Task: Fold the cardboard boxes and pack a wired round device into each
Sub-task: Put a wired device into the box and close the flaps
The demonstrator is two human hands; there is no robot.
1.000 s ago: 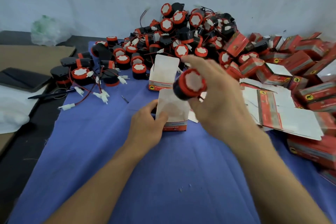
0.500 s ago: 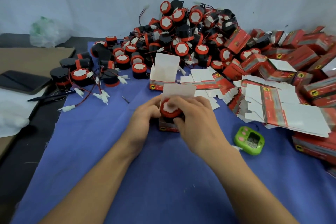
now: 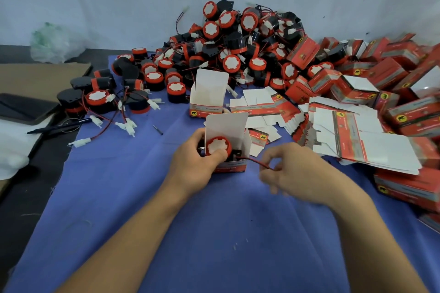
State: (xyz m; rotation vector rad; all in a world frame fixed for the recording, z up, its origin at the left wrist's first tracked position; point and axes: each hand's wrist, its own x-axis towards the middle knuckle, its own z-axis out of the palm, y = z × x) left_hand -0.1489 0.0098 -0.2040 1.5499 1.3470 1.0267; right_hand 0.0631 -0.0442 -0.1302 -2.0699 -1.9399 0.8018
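Our left hand (image 3: 190, 171) gripped the box (image 3: 226, 126), pinning the round device (image 3: 217, 146), so our right hand (image 3: 297, 173), pinching its red wire (image 3: 252, 161), could tuck it.

Left hand (image 3: 192, 167) curled gripping, right hand (image 3: 298, 173) pinching

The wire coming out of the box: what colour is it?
The wire is red; the head view shows it.

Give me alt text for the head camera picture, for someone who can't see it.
The left hand grips an open box with a round device in it, thumb on the device's red face, while the right hand pinches its red wire. Behind, on a blue cloth, lie a heap of devices, flat box blanks and folded boxes.
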